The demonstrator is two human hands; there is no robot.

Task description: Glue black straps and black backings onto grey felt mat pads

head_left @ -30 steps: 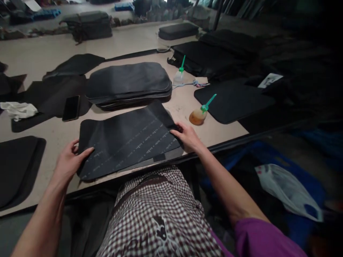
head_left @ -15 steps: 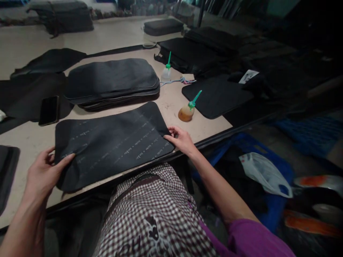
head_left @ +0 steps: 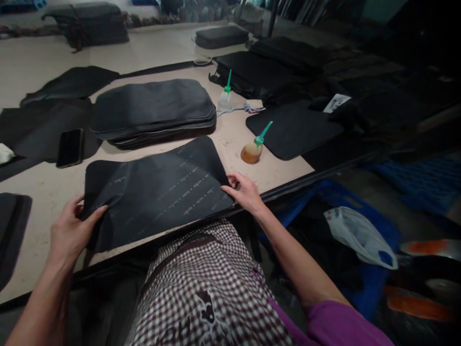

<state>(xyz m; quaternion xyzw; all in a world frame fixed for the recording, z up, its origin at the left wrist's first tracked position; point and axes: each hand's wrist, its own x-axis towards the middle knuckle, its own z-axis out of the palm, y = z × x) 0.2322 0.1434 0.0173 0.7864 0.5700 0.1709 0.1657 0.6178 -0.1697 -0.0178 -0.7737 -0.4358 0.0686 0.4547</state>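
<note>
Printed black sheet (head_left: 158, 192) lay at the table's (head_left: 39, 230) near edge, my left hand (head_left: 72, 230) pinching its left end. My right hand (head_left: 245, 192) pinched its right end, just beside the amber-filled bottle (head_left: 251, 152).

I see a workshop: stacked black panels (head_left: 153, 105) and glue-type bottles (head_left: 251, 153) on a broad table (head_left: 277, 174).
</note>
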